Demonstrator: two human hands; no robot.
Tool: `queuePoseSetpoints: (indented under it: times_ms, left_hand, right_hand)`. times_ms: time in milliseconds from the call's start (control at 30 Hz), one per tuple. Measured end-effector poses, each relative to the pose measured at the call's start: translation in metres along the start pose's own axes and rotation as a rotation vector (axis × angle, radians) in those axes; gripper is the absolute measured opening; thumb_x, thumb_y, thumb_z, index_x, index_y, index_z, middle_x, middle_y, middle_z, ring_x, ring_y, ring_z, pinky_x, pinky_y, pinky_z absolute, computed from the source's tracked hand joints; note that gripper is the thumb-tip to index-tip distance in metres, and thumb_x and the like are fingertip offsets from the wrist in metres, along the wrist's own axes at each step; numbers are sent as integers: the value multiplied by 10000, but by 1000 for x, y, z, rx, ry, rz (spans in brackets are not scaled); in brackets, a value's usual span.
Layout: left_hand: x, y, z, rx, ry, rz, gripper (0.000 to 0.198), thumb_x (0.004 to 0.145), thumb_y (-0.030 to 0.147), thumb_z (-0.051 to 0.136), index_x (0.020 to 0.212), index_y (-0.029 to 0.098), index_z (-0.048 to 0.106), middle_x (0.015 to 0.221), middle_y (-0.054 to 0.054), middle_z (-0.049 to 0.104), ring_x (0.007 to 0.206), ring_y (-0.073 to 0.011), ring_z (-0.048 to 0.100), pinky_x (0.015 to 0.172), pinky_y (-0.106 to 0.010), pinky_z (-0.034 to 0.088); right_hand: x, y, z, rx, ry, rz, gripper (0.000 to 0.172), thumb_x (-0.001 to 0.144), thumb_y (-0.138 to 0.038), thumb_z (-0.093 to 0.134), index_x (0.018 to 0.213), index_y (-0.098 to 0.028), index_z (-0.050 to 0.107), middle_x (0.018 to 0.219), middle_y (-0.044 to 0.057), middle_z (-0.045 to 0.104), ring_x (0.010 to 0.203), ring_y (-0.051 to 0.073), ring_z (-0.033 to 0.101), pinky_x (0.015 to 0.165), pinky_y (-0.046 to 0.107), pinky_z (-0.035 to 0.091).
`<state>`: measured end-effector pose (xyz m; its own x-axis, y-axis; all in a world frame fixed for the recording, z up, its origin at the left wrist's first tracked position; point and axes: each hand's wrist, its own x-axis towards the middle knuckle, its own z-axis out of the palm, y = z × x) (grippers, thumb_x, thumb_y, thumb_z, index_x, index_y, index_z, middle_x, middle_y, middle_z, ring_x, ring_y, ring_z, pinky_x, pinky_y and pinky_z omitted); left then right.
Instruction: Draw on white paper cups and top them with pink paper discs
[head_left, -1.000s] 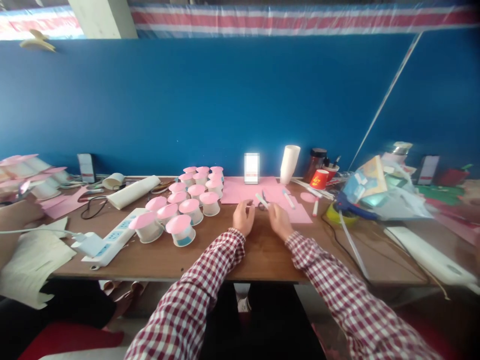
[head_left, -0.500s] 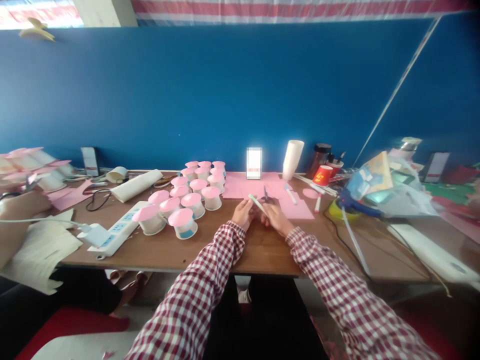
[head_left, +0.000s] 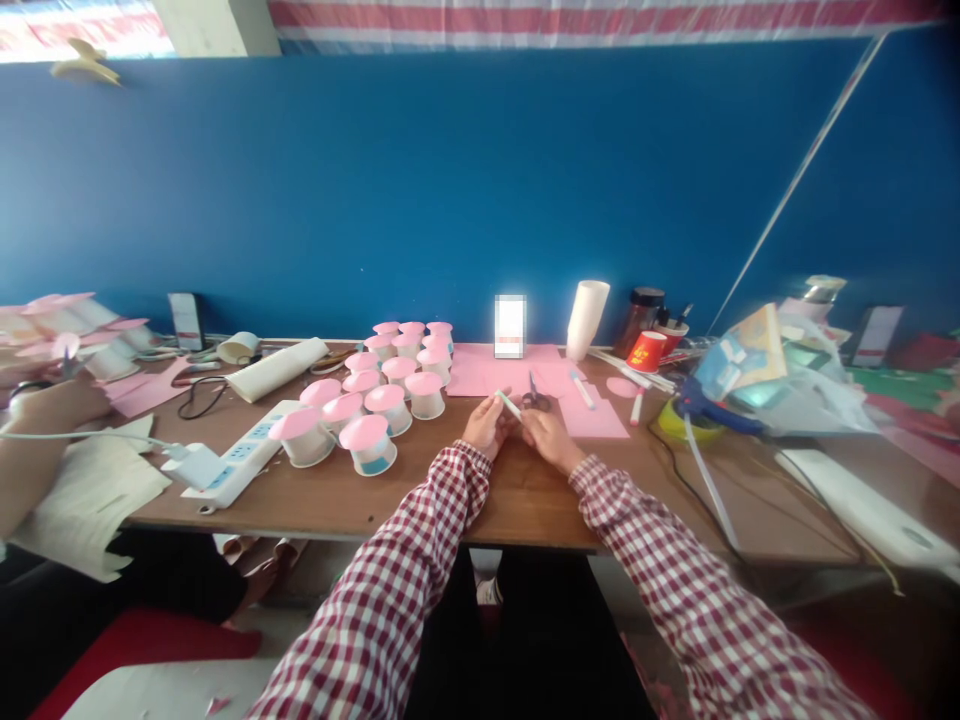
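Note:
Both my hands meet over the brown table (head_left: 420,500), just in front of the pink paper sheets (head_left: 517,375). My left hand (head_left: 486,425) and my right hand (head_left: 545,436) are closed together on a white marker pen (head_left: 509,404) that slants up to the left between them. A pair of scissors (head_left: 534,396) lies on the pink paper just beyond my fingers. Left of my hands stands a cluster of white paper cups with pink round tops (head_left: 382,385).
A white power strip (head_left: 240,460) lies at the left, with a paper roll (head_left: 277,368) behind it. A white cup stack (head_left: 586,318), a red cup (head_left: 646,350) and a dark jar (head_left: 643,312) stand at the back. Clutter and a cable fill the right. Another person's arm (head_left: 37,440) is at the far left.
My hands have drawn together and slightly toward me. The marker, first held by the right hand alone, is now held by both. The view has tilted a little.

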<state>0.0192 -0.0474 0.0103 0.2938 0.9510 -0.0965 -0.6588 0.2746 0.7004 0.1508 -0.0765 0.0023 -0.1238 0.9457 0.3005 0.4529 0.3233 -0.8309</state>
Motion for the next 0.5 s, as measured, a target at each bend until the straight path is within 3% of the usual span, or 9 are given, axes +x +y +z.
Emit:
queuePoseSetpoints:
  times_ms: [200, 500]
  left_hand:
    - [4, -2, -3, -37, 17, 26, 160, 893, 155, 507, 970, 128, 644, 833, -64, 697, 746, -131, 656, 732, -282, 506]
    - [6, -4, -5, -35, 47, 73, 84, 861, 180, 571, 867, 124, 633, 786, -57, 681, 752, -146, 657, 788, -328, 512]
  right_hand:
    - [0, -2, 4, -108, 35, -24, 490, 934, -540, 287, 688, -179, 507, 561, -3, 516, 526, 125, 481, 529, 243, 365]
    - [-2, -4, 10, -309, 86, -28, 443, 969, -409, 291, 803, -146, 607, 688, 58, 633, 625, 161, 564, 579, 247, 366]
